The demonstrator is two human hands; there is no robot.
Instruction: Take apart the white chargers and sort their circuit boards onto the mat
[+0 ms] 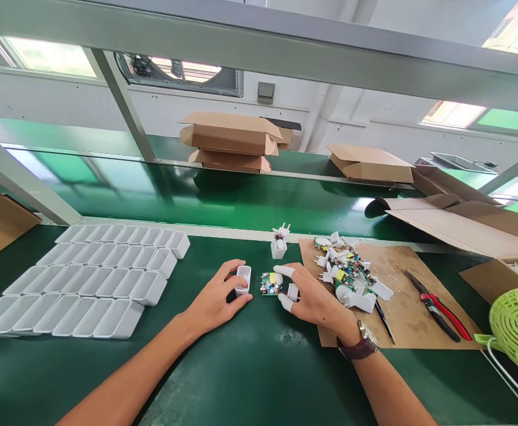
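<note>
- Left hand (212,299) has its thumb and fingers closed on a small white case (247,277), open side up. Right hand (314,296) is closed around the circuit board (270,284) and the white plug piece (292,291) at its end. Can't tell how tight that grip is.
- The hands are apart. Case and board sit between them, close together but with a gap.
- My take: grip the board by its edges and the plug piece, so the finger cots don't lean on the tall parts.
- I'd keep the left grip light and low on the case walls. One fingertip covers part of the opening, so that's worth shifting.
- Edges: just beyond the right hand, the cardboard sheet (401,331) carries a messy pile of boards (347,269), plus black tweezers (385,322). The watch (360,343) is right over that sheet's near edge, so mind snagging there.
- Another filled case (279,249) stands just past the gap between the hands, easy to knock.
- Best open room: bare green bench (241,367) on the near side of both hands. Left of the left hand there's some space before the rows of cases (90,281).
</note>
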